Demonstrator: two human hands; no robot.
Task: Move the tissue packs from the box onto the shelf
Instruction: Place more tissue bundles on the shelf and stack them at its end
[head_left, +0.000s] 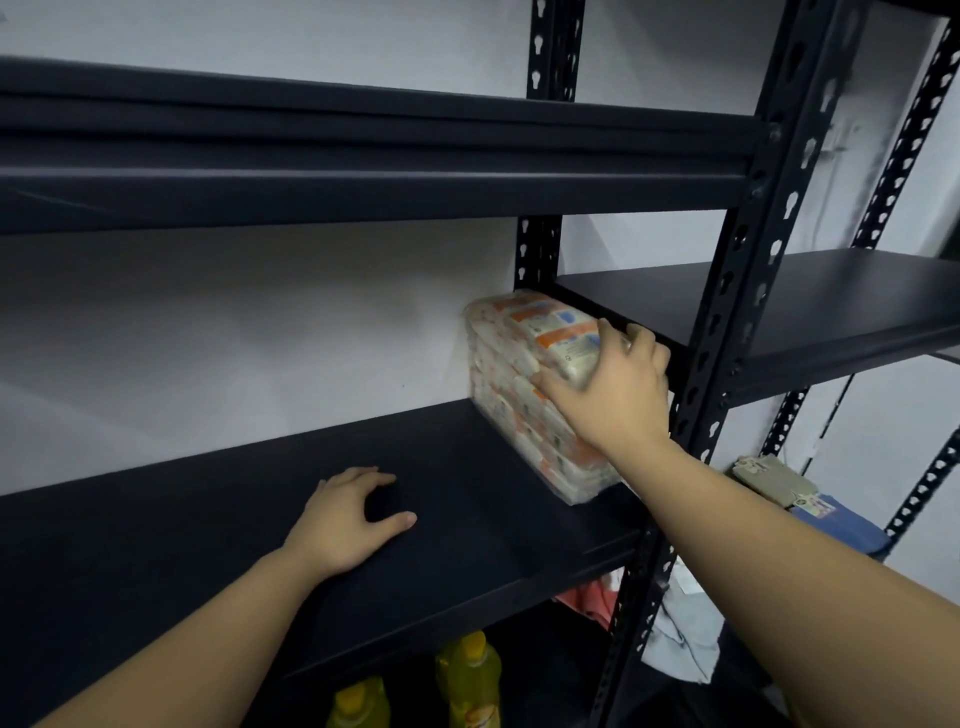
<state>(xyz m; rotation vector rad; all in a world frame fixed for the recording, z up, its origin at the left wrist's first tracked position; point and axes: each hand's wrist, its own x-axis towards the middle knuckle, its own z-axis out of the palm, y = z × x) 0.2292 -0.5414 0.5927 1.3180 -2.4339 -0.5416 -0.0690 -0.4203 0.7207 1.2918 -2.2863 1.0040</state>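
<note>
Gripping a tissue pack (524, 384) at its near top corner, the right hand (613, 395) holds it upright on the shelf (208, 545). Fingers spread open, the left hand (348, 519) rests on the shelf, well apart.

dim, cool light | deep shadow below | motion blur | wide-angle edge bending

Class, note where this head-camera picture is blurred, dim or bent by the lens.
Head view: the clear-wrapped orange-and-white tissue pack is motion-smeared under the right hand; the black metal shelf is dim; the perforated black uprights lean from wide-angle distortion.
</note>
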